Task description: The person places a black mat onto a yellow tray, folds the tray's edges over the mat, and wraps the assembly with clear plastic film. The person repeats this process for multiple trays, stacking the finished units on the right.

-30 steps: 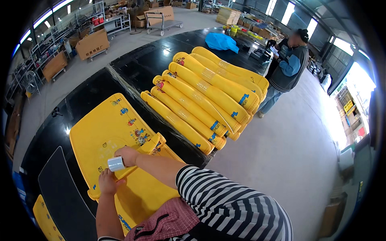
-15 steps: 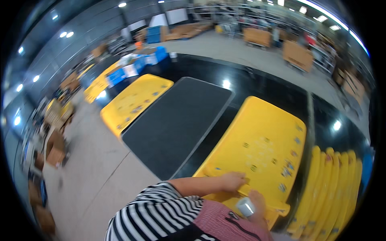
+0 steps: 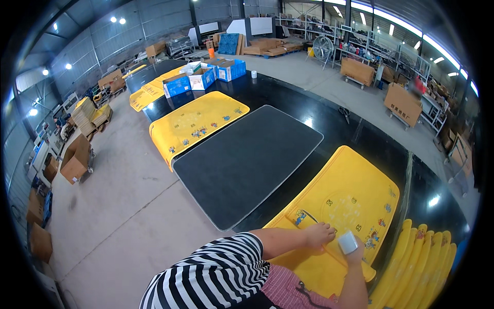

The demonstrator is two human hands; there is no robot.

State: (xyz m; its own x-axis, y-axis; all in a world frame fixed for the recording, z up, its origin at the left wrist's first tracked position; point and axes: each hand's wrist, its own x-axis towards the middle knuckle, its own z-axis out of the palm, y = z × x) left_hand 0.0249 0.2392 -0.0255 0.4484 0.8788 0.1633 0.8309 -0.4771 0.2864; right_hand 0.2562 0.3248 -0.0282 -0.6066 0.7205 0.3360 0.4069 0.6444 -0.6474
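A yellow printed mat (image 3: 355,180) lies before me on the black table, its near part folded back over itself. My left hand (image 3: 320,235) has its fingers curled on the folded edge. Beside it, my right hand (image 3: 356,253) is closed around a small white-and-grey block-like thing (image 3: 348,242), whose kind I cannot make out, just above the same fold. The near end of the mat runs down in front of my body and is partly hidden by my arms.
A black mat with a pale border (image 3: 249,165) and another yellow mat (image 3: 198,123) lie to the left. Several yellow rolls (image 3: 411,265) sit at the right. Scissors (image 3: 345,113), a white cup (image 3: 253,74) and blue-and-white boxes (image 3: 230,69) are farther off on the table (image 3: 329,126).
My view has shifted, so the table sits lower in it. Both hands have moved up and away from my body along the mat, the fold coming with them.
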